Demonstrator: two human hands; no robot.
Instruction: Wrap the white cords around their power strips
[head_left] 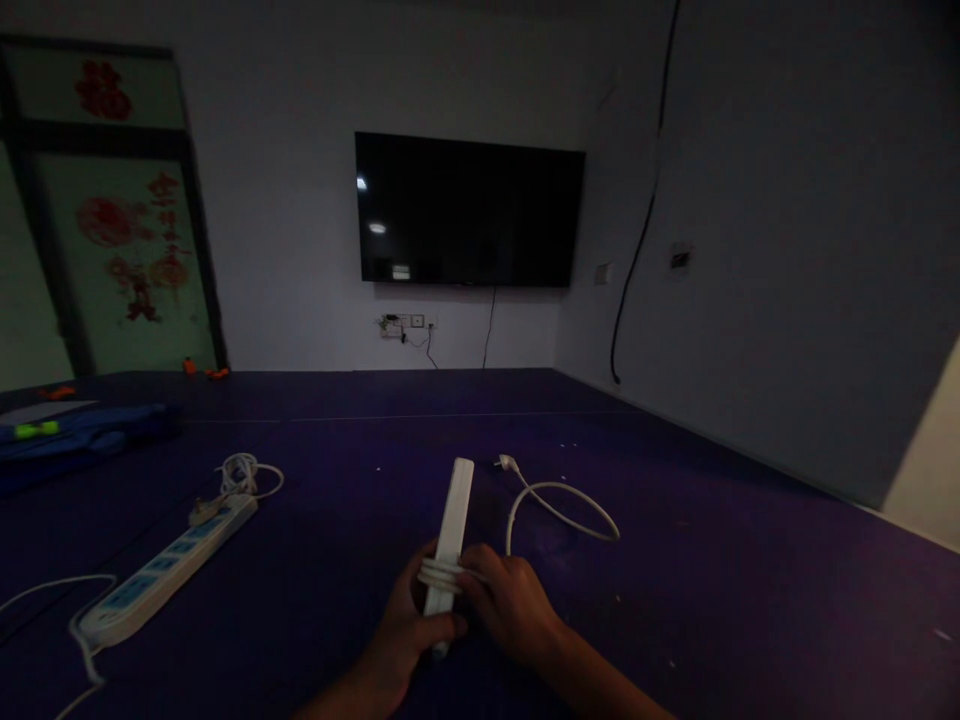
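Both hands' fingers [439, 628] [486, 580] grip a cord-wrapped bar [457, 505]; a power strip [166, 568] bears a plug [204, 511].

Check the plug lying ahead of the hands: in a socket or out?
Out: the white plug lies on the purple surface, its prongs bare.

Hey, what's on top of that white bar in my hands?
Loops of white cord wrap across the white bar, and your left hand partly covers it. The surface beneath both can't be seen.
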